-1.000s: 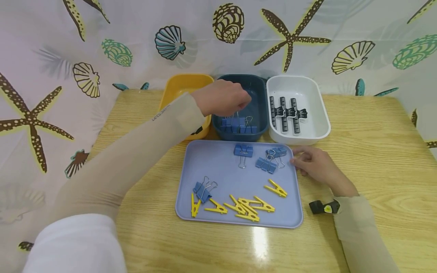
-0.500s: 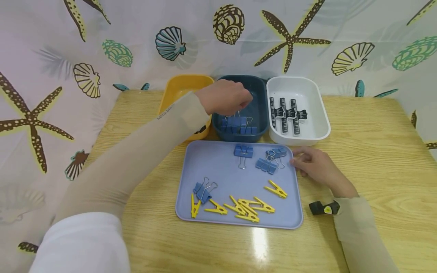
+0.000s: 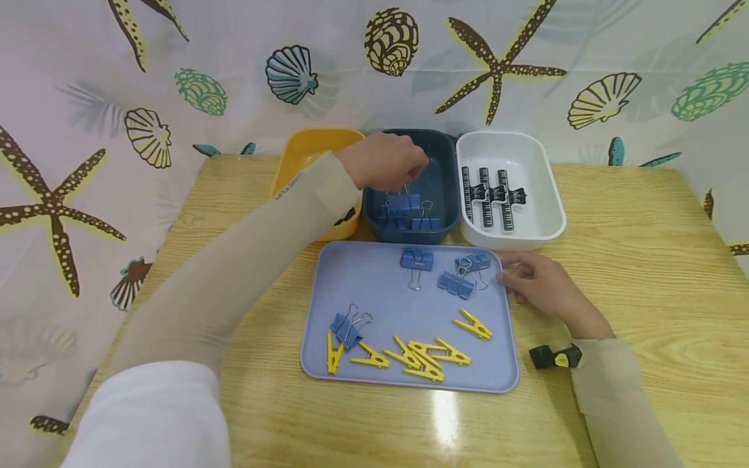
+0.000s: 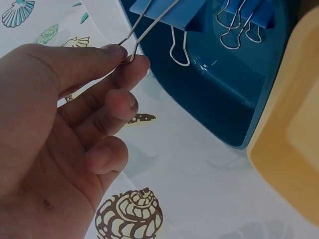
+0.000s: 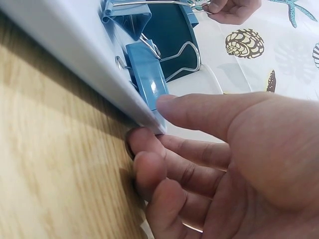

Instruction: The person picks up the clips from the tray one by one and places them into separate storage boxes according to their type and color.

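My left hand (image 3: 383, 161) is over the dark blue bin (image 3: 440, 188), thumb and fingertip pinching the wire handle of a blue binder clip (image 4: 172, 12). Other blue binder clips (image 3: 425, 224) lie in that bin. At the right side of the lavender tray (image 3: 374, 276), my right hand (image 3: 544, 286) holds the rim, with the thumb on top and the fingers against the outer side. Near that thumb lie two overlapping blue clips (image 3: 456, 285). Another blue clip (image 3: 417, 259) is at the tray's back, and one more (image 3: 348, 330) at its left. Several yellow clothespins (image 3: 473, 324) lie toward the front.
Left of the dark blue bin stands a yellow bin (image 3: 298, 144), partly hidden by my left arm, with something black inside. The white bin (image 3: 547, 201) on the right holds black-and-white patterned clips (image 3: 486, 195). A patterned cloth (image 3: 345, 39) hangs behind the wooden table (image 3: 661, 273).
My left hand has shifted slightly left and back over the dark blue bin, still pinching the binder clip. The right hand and the tray stay where they were.
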Tool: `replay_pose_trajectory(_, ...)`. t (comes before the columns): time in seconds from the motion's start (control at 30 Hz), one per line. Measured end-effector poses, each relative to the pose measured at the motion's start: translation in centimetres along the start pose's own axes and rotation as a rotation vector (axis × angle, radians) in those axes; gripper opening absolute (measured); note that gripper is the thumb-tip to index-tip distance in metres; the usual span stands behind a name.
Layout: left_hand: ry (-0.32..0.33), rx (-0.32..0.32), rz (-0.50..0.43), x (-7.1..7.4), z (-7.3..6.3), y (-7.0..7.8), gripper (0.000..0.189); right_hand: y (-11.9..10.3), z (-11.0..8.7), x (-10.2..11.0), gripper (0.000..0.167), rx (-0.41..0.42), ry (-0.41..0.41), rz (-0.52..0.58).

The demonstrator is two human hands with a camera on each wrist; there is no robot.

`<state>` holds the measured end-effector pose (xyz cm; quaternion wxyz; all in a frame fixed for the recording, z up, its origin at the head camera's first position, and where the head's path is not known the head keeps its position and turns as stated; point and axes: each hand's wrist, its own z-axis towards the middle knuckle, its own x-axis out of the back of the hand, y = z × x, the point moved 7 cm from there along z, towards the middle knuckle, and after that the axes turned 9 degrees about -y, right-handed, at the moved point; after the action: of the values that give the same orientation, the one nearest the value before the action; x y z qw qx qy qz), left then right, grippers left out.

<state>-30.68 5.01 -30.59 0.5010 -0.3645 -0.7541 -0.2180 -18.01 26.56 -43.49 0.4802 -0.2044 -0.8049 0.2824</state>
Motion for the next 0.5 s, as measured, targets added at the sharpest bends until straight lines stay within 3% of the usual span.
replay_pose_trajectory(0.5, -0.013, 0.0, -0.004, -0.08, 0.98, -0.59, 0.018, -0.03, 0.06, 0.03, 0.039, -0.005, -0.008, -0.002)
